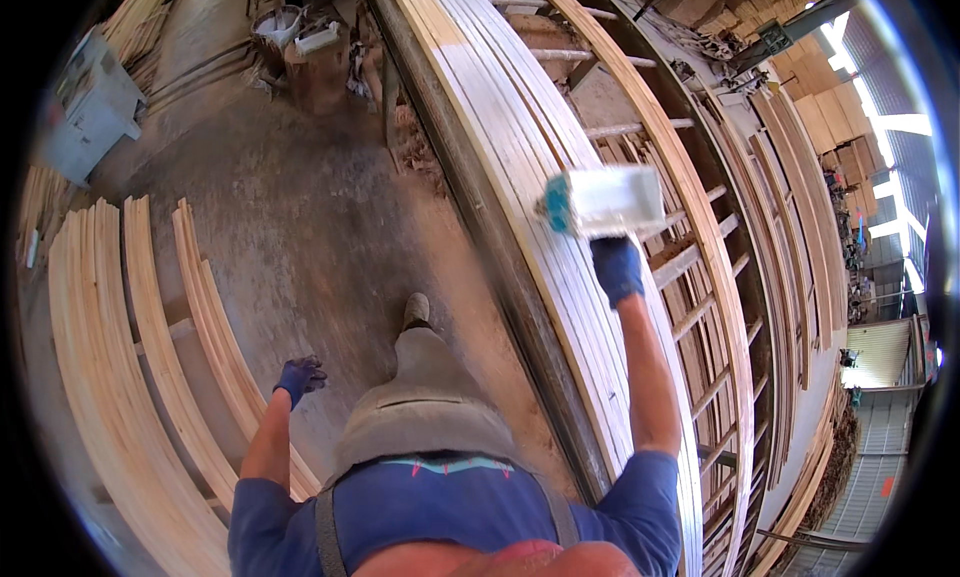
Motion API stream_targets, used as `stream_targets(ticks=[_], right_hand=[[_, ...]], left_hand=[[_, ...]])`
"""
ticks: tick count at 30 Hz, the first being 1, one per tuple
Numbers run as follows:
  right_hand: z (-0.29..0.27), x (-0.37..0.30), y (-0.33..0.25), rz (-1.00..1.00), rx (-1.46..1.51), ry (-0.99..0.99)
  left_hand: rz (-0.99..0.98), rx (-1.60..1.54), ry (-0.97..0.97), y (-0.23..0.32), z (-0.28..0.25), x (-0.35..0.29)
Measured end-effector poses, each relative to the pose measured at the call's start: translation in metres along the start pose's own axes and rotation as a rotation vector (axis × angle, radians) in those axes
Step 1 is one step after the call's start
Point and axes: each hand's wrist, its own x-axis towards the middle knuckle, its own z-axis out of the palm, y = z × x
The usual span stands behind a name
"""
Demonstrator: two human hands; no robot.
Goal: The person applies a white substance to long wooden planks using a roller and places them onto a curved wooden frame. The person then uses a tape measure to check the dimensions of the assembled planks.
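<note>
My right hand (617, 269), in a dark blue glove, is closed on a white, box-shaped tool with a teal end (612, 199). The tool is over a long row of boards (545, 192) laid side by side; its exact kind is unclear. Most of the boards look coated white, while a stretch near the far end shows bare yellowish wood (430, 17). My left hand (300, 378), gloved too, hangs low at my side, fingers loosely apart and holding nothing. Its nearest things are the loose boards (225, 312) on the left.
Stacked planks (95, 307) lie on the left floor. A rack with rungs (690, 237) runs along the right of the boards. Ahead stand a bucket (278, 22) and a block (318, 72). A grey-blue plastic bin (95, 112) is at far left.
</note>
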Motion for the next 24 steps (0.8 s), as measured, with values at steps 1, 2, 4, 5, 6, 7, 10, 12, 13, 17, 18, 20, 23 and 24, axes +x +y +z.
stream_targets(ticks=[1,2,4,5,6,7,10,12,13,17,18,20,23,24], right_hand=[[0.018,0.027,0.003,-0.062,-0.107,-0.012],[0.028,0.062,-0.034,-0.027,-0.113,-0.020],[0.055,0.128,-0.056,0.160,0.035,-0.045],[0.066,0.159,-0.064,0.151,0.005,-0.028],[0.082,0.187,-0.062,0.115,-0.024,0.010],[0.092,0.212,-0.070,0.159,-0.008,0.015],[0.106,0.262,-0.091,0.214,-0.016,-0.018],[0.110,0.275,-0.102,0.188,-0.014,-0.037],[0.101,0.269,-0.101,0.202,0.003,-0.141],[0.077,0.180,-0.054,-0.174,-0.077,-0.076],[0.060,0.155,-0.063,0.068,0.026,-0.208],[0.036,0.098,-0.043,0.200,0.230,-0.225],[-0.002,0.052,-0.059,0.693,0.489,-0.268],[-0.018,0.066,-0.093,0.878,0.452,-0.328]], left_hand=[[0.020,0.032,0.005,0.011,0.003,0.010],[0.013,0.002,0.030,0.016,-0.001,0.015],[0.010,-0.024,0.048,0.042,-0.007,0.026],[0.026,-0.040,0.049,0.063,-0.007,0.033],[0.043,-0.047,0.043,0.083,-0.005,0.038],[0.043,-0.059,0.046,0.094,-0.006,0.038],[0.072,-0.054,0.032,0.131,-0.010,0.045],[0.073,-0.030,0.024,0.141,-0.021,0.052],[0.074,-0.018,0.019,0.144,-0.030,0.057],[-0.128,-0.211,-0.020,0.132,-0.076,0.084],[-0.213,-0.249,0.000,0.123,-0.090,0.083],[-0.210,-0.117,0.026,0.112,-0.118,0.083],[-0.269,-0.128,0.036,0.116,-0.145,0.092],[-0.305,-0.107,0.050,0.126,-0.160,0.098]])
